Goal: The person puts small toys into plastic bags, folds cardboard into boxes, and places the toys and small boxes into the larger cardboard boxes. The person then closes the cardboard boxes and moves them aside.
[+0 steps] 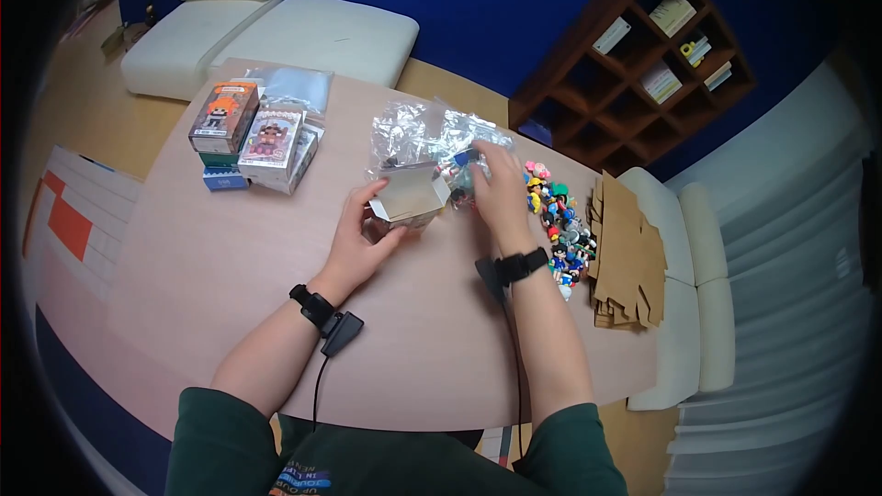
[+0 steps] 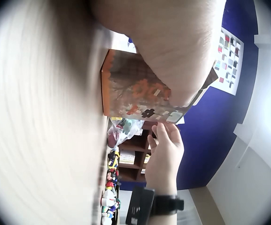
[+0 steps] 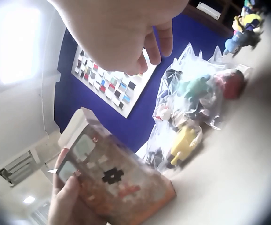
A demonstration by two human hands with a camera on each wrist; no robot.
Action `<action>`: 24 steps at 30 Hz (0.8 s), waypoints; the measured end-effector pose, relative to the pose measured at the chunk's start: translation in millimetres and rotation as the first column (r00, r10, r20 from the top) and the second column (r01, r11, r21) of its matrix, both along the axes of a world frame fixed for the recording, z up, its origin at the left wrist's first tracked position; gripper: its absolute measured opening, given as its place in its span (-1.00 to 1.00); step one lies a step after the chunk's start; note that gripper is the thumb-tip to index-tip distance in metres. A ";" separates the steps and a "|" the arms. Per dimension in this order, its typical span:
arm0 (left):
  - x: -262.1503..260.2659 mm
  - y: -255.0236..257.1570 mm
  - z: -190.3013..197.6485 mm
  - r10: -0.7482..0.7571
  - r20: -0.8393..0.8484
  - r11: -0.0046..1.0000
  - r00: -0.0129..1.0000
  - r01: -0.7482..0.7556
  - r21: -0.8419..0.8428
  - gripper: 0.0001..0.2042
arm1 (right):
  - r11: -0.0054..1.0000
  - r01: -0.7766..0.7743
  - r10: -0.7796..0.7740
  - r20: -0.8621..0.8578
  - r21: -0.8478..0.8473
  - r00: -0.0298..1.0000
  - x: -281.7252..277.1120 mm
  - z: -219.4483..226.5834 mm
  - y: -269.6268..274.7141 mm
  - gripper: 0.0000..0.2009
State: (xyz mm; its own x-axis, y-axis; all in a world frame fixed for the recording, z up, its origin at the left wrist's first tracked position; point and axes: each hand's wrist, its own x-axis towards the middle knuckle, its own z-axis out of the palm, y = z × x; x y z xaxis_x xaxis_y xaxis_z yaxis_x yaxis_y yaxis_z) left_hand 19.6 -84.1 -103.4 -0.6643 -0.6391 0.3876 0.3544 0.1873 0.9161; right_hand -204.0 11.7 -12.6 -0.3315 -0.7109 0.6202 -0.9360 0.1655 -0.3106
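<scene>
The left hand grips an open box. Right of it, the relaxed right hand hovers near bagged figures.

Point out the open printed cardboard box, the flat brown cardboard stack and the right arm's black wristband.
Open printed cardboard box (image 3: 115, 175), right wrist view: middle of its printed side.
Flat brown cardboard stack (image 1: 628, 248), head view: middle of its upper face.
Right arm's black wristband (image 1: 522, 265), head view: on its strap.

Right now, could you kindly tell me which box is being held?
The open box, gripped by the left hand; the other boxes sit grouped on the table.
</scene>
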 end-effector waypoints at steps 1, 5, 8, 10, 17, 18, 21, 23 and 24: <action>0.0 -0.3 0.3 0.000 0.004 1.000 1.000 0.000 -0.013 -0.26 | 1.000 0.020 -0.020 -0.137 -0.003 0.990 -2.9 -0.9 -7.4 -0.69; 4.1 -1.4 4.8 0.034 0.057 0.998 0.998 -0.031 -0.052 -0.26 | 0.926 0.163 -0.050 -0.319 0.340 0.946 -9.8 0.9 -14.7 -0.70; 4.3 -2.9 8.2 0.058 0.014 0.991 0.998 -0.056 -0.122 -0.27 | 0.928 0.171 -0.051 -0.343 0.330 0.938 -4.3 1.6 -12.0 -0.74; 6.9 -0.9 12.6 0.051 0.033 0.996 0.998 -0.049 -0.072 -0.28 | 0.924 0.154 -0.041 -0.308 0.351 0.951 2.5 8.1 0.3 -0.77; 6.1 0.5 10.9 0.114 0.013 0.980 0.993 -0.110 -0.163 -0.20 | 0.999 -0.007 0.021 0.478 -0.031 0.878 15.1 -13.3 87.1 -0.74; 5.3 1.3 12.0 0.137 -0.012 0.976 0.990 -0.137 -0.169 -0.15 | 0.999 0.008 0.011 0.477 -0.037 0.879 14.2 -24.1 98.3 -0.74; 2.6 0.8 4.8 0.141 0.002 0.970 0.990 -0.137 -0.201 -0.04 | 0.986 -0.119 0.164 0.642 -0.112 0.749 21.5 -51.9 120.8 -0.70; 2.5 0.4 4.1 0.151 0.017 0.966 0.988 -0.144 -0.217 0.00 | 0.984 -0.170 0.145 0.806 -0.057 0.573 27.2 -67.0 129.5 -0.68; 2.1 1.0 3.7 0.144 0.028 0.963 0.989 -0.133 -0.236 0.00 | 0.984 -0.161 0.156 0.812 -0.077 0.563 27.7 -73.2 134.0 -0.68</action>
State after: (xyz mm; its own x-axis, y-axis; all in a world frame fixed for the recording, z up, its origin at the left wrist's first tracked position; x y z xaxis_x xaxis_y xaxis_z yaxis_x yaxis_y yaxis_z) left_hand 21.8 -83.1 -99.7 -0.5960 -0.6214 0.5086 0.2696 0.4418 0.8557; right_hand -176.3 145.7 -85.8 -0.5752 -0.8050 0.1450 -0.3019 0.0442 -0.9523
